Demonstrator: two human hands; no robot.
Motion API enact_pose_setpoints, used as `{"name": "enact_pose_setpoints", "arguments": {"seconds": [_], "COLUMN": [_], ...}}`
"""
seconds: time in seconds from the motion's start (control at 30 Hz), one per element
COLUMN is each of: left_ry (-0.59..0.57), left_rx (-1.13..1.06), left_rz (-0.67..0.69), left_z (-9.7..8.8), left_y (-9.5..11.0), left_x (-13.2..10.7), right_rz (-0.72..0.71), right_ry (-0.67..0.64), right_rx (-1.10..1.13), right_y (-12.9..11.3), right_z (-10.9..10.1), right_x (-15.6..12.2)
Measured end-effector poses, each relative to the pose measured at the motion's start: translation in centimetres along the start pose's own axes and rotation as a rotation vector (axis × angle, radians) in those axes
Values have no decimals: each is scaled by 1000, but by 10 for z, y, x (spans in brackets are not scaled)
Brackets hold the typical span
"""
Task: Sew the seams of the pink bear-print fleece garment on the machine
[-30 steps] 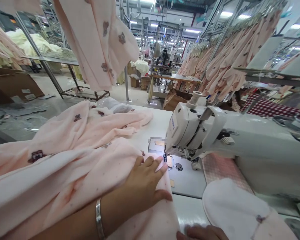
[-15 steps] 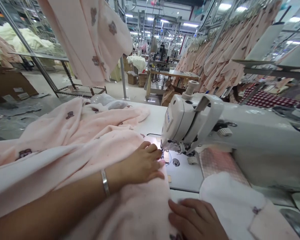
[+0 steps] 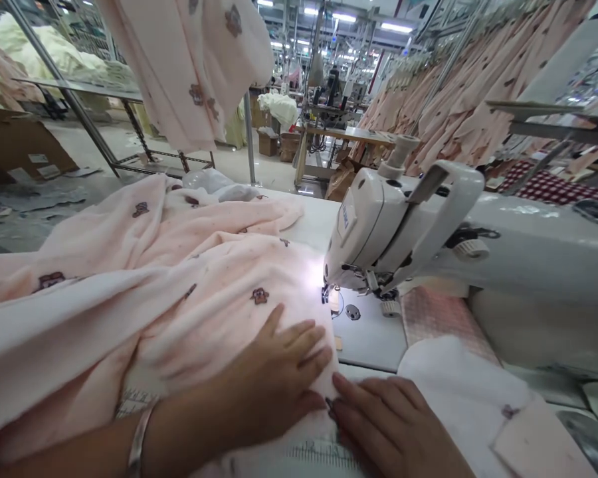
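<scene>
A pale pink fleece garment with small bear motifs lies spread over the sewing table. My left hand rests flat on it, fingers stretched out, a short way in front of the needle area. My right hand lies beside it at the garment's right edge, fingers together and pressed down on the fabric. A measuring tape shows along the cloth under both hands. The white sewing machine stands right of the fabric, its lamp lighting the cloth.
A white and pink cut piece lies on the table at the right. A pink garment hangs overhead at the left. Racks of pink garments line the right. Cardboard boxes and another worktable stand beyond.
My left hand has drawn back from the needle toward me. My right hand has come up from the bottom edge to lie beside it. The fabric has shifted and a bear motif now shows.
</scene>
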State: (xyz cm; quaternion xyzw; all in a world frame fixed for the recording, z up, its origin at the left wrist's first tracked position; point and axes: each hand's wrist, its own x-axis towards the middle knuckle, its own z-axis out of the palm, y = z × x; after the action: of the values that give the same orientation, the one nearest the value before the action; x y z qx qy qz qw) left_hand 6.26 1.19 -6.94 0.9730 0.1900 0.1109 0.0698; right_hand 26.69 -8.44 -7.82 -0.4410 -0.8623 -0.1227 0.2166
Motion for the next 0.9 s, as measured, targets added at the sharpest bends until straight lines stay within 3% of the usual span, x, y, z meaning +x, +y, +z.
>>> {"name": "enact_pose_setpoints", "arguments": {"seconds": [0.17,0.37,0.6,0.67,0.73,0.8,0.9], "left_ry": [-35,18,67,65,83,129,135], "left_rx": [-9,62,93,96,121,167,111], "left_rz": [67,150,53,12,-64,-162,-166], "left_z": [-11,-10,-14,-11,-3,9,23], "left_y": [-49,-87,-118,-110,-83,-40,26], "left_x": [28,56,81,78,63,37,-2], "right_rz": [16,86,111,110,94,45,-77], "right_ry": [-39,-57,-67,-73,-63,-16,5], "right_rx": [31,-8,-10,12,58,108,197], "right_y": [22,50,54,50,41,30,10], "right_z": [10,27,35,27,17,8,3], "right_x": [32,56,58,61,64,64,49]}}
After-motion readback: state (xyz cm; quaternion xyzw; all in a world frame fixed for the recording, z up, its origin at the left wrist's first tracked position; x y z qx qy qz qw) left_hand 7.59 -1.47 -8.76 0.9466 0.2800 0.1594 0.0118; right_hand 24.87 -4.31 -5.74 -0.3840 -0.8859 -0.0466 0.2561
